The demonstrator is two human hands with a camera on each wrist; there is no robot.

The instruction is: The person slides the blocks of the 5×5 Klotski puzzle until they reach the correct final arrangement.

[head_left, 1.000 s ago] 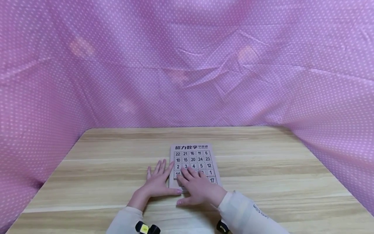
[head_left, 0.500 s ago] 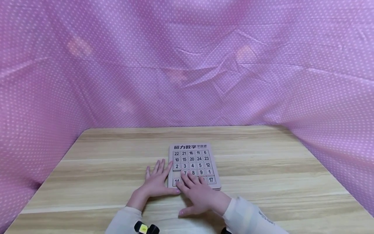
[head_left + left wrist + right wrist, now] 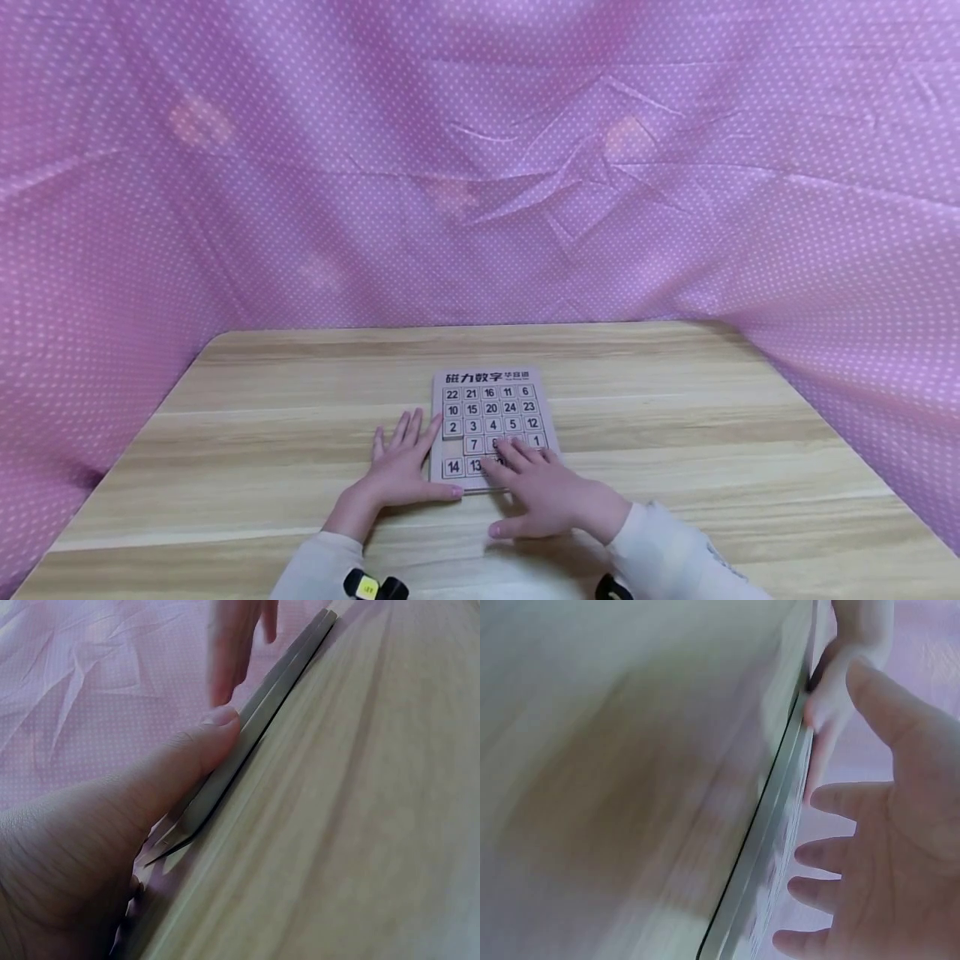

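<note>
Touches number puzzle [image 3: 453,447] with spread-fingered left hand [image 3: 401,473]; holds loosely splayed right hand [image 3: 545,493] over lower tiles [image 3: 474,445]; grips nothing

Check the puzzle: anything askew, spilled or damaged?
No damage or spill stands out. The number sliding puzzle shows one gap breaking its grid: fourth row, left end, between tile 2 and tile 14; likely just its free slot. The right hand partly covers the puzzle.
</note>
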